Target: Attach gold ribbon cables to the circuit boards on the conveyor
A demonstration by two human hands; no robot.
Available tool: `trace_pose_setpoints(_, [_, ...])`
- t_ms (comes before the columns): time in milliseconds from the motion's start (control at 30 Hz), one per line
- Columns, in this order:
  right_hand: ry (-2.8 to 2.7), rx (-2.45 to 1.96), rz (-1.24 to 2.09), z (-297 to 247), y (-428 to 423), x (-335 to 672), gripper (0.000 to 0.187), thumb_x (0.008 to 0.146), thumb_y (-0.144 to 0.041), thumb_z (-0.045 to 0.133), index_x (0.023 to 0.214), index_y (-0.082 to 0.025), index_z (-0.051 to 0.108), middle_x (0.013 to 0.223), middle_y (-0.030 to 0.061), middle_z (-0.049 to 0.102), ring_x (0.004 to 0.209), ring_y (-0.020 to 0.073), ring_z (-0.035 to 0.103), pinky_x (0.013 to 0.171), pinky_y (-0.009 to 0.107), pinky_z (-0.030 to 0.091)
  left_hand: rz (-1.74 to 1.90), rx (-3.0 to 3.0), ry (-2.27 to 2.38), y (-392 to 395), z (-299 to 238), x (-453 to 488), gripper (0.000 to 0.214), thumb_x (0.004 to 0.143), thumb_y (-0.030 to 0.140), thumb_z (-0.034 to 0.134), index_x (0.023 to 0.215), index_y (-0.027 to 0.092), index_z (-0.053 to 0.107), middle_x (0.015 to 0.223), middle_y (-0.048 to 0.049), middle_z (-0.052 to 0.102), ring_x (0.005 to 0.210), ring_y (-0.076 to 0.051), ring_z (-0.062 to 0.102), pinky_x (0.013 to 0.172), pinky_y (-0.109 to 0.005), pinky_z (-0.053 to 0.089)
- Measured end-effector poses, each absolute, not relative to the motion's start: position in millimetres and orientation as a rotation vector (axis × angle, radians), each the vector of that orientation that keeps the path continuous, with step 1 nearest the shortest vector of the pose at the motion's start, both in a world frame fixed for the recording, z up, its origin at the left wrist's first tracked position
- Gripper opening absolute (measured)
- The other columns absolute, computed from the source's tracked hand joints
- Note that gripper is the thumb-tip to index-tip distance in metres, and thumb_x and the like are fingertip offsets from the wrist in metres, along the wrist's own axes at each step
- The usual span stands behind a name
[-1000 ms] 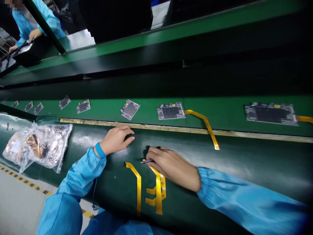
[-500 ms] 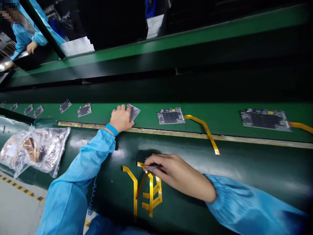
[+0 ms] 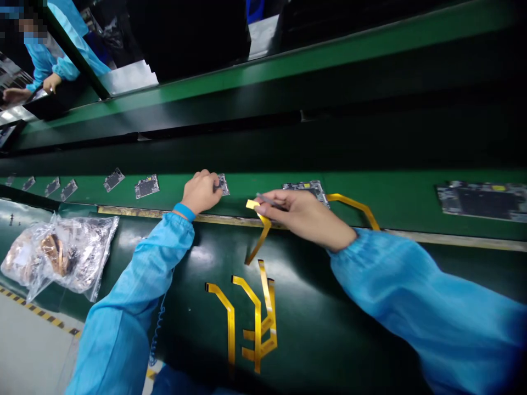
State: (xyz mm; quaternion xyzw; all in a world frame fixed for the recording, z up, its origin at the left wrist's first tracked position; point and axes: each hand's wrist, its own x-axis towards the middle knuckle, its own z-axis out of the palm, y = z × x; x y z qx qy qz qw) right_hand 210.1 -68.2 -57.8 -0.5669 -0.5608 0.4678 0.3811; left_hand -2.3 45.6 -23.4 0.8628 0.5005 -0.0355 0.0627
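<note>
On the green belt, my left hand (image 3: pixel 201 192) is closed over a circuit board (image 3: pixel 224 185), covering most of it. A blue wrist strap (image 3: pixel 185 212) circles that wrist. My right hand (image 3: pixel 310 216) pinches an orange flat flex cable (image 3: pixel 263 233) near its pale yellow end, and the cable's other end hangs down over the bench. Also in the right fingers lies a thin grey tool (image 3: pixel 272 201), whose exact kind I cannot make out. Behind that hand, a second circuit board (image 3: pixel 307 188) has another flex cable (image 3: pixel 358 205) joined at its right side.
Several loose flex cables (image 3: pixel 231 329) lie on the dark green bench. Clear plastic bags (image 3: pixel 88 255) with copper-coloured contents sit at left. More boards (image 3: pixel 146 187) lie along the belt, one (image 3: pixel 486 202) far right. Across the line, a co-worker's hand (image 3: pixel 52 83) rests by a black tray.
My right hand has risen from the loose cables towards the belt, bringing one flex cable. My left hand stays on its board, now turned and more covered. The other boards have shifted right.
</note>
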Motion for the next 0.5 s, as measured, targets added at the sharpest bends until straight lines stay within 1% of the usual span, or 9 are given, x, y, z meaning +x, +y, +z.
trace_pose_setpoints(33, [-1.425,-1.473,1.155,-63.0,-58.4,212.2,0.071,0.073,-0.085,0.07,0.093,-0.018,0.077,0.092,0.011,0.08,0.086,0.0277,0.072,0.078,0.039,0.058,-0.105,2.586,1.545,44.0,-26.4,6.5,0.019,0.097,0.03,0.059,0.108,0.02,0.072,0.117,-0.0095,0.069,0.114,-0.027,0.064,0.096,-0.039,0.055])
trace_pose_setpoints(100, [-1.42,-1.503,1.085,-72.1,-41.4,216.7,0.071,0.073,-0.086,0.07,0.089,-0.018,0.076,0.088,0.0102,0.079,0.083,0.0262,0.071,0.076,0.039,0.057,-0.122,2.566,1.598,42.1,-31.6,22.1,0.023,0.098,0.036,0.058,0.107,0.02,0.072,0.116,-0.0098,0.07,0.115,-0.028,0.064,0.094,-0.039,0.056])
trace_pose_setpoints(167, [-1.415,-1.507,1.045,-78.9,-28.8,221.0,0.069,0.073,-0.086,0.07,0.086,-0.018,0.076,0.084,0.0091,0.077,0.079,0.0247,0.069,0.073,0.037,0.056,-0.151,2.57,1.64,41.4,-35.2,33.2,0.027,0.098,0.038,0.057,0.112,0.019,0.072,0.119,-0.0114,0.07,0.117,-0.029,0.064,0.093,-0.038,0.056])
trace_pose_setpoints(233, [-1.409,-1.505,1.027,-83.8,-20.9,224.2,0.066,0.074,-0.083,0.071,0.085,-0.018,0.077,0.082,0.0082,0.077,0.076,0.0234,0.068,0.071,0.037,0.055,-0.177,2.586,1.661,41.1,-37.0,39.6,0.031,0.097,0.036,0.058,0.118,0.018,0.071,0.122,-0.013,0.069,0.119,-0.029,0.064,0.092,-0.037,0.056])
trace_pose_setpoints(367, [-1.41,-1.506,1.033,-90.0,-15.0,226.1,0.052,0.077,-0.071,0.076,0.084,-0.019,0.078,0.081,0.0069,0.077,0.075,0.0227,0.069,0.069,0.035,0.055,-0.212,2.618,1.646,40.6,-36.7,41.8,0.032,0.095,0.032,0.058,0.12,0.017,0.07,0.122,-0.0141,0.069,0.119,-0.03,0.064,0.09,-0.037,0.057])
trace_pose_setpoints(500, [-1.403,-1.498,1.071,-92.9,-13.1,221.9,0.035,0.08,-0.052,0.078,0.091,-0.018,0.08,0.089,0.0074,0.081,0.082,0.024,0.072,0.074,0.034,0.056,-0.248,2.676,1.563,43.9,-34.5,31.0,0.027,0.093,0.029,0.06,0.114,0.016,0.072,0.119,-0.0146,0.07,0.117,-0.031,0.065,0.088,-0.038,0.057])
